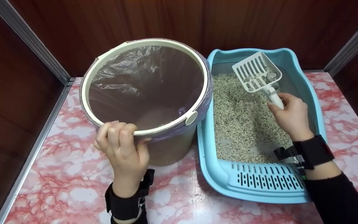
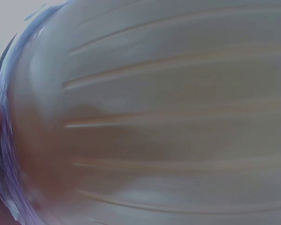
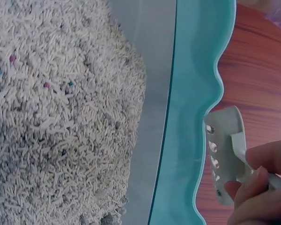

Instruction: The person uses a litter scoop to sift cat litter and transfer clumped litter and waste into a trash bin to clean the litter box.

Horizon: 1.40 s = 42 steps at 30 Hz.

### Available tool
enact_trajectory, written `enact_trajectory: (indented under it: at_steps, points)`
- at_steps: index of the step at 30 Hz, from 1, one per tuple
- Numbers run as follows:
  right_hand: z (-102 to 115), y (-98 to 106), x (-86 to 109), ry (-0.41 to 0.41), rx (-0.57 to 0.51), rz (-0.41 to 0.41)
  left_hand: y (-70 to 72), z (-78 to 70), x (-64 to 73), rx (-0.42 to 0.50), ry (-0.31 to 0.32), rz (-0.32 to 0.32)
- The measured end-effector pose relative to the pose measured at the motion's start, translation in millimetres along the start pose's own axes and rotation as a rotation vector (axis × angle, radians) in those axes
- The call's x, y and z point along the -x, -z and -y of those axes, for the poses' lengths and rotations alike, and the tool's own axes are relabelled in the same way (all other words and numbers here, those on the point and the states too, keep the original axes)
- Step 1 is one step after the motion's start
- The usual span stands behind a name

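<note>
On a red-marbled surface, the left grip clasps a bin, the right grip a scoop (clumps aboard).

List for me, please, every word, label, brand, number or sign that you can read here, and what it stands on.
None: no readable text shows on the bin, the blue litter tray or the white scoop.
Details on the black wrist straps are too small to make out.

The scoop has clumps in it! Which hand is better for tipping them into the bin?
Right, I think: the right hand holds the scoop by its handle, while the left hand grips the bin's rim and could steady it.
</note>
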State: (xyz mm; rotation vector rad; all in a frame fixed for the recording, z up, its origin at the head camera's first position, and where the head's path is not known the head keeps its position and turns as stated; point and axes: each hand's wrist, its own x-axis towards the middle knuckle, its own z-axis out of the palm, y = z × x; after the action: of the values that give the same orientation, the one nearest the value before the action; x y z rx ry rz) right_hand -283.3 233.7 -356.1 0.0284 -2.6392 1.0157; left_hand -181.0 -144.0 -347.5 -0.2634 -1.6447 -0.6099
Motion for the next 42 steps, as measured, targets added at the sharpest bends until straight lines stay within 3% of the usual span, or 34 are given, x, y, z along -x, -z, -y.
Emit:
enact_trajectory:
  at_steps: [12,17,20,26,29,33,40,42]
  points:
    - [-0.3,-1.0,-0.4,0.028,0.069,-0.047,0.7,0.9,1.6,0.007,-0.011,-0.009]
    - [1.6,0.5,0.1,0.006,0.004,-0.029,0.3,0.3,1.8,0.001,-0.009,-0.016]
    - [1.1,2.7,-1.2,-0.058,-0.188,0.031,0.2,0.0,1.8,-0.003,-0.008,-0.02]
    - [-3.3,9.4,-4.5,-0.234,-0.868,0.206,0.4,-0.1,1.6,-0.002,-0.008,-0.02]
    - [-4.8,12.4,-5.0,-0.299,-1.015,0.271,0.6,0.1,1.7,-0.005,-0.009,-0.02]
    - [-4.9,13.4,-5.1,-0.324,-0.995,0.29,0.8,0.4,1.5,-0.009,-0.01,-0.019]
    - [-7.9,9.9,-3.3,-0.261,-0.83,0.223,-1.2,0.1,0.6,-0.008,-0.016,-0.022]
    - [-9.3,8.9,-3.1,-0.246,-0.736,0.201,-1.7,-0.1,0.2,-0.007,-0.014,-0.022]
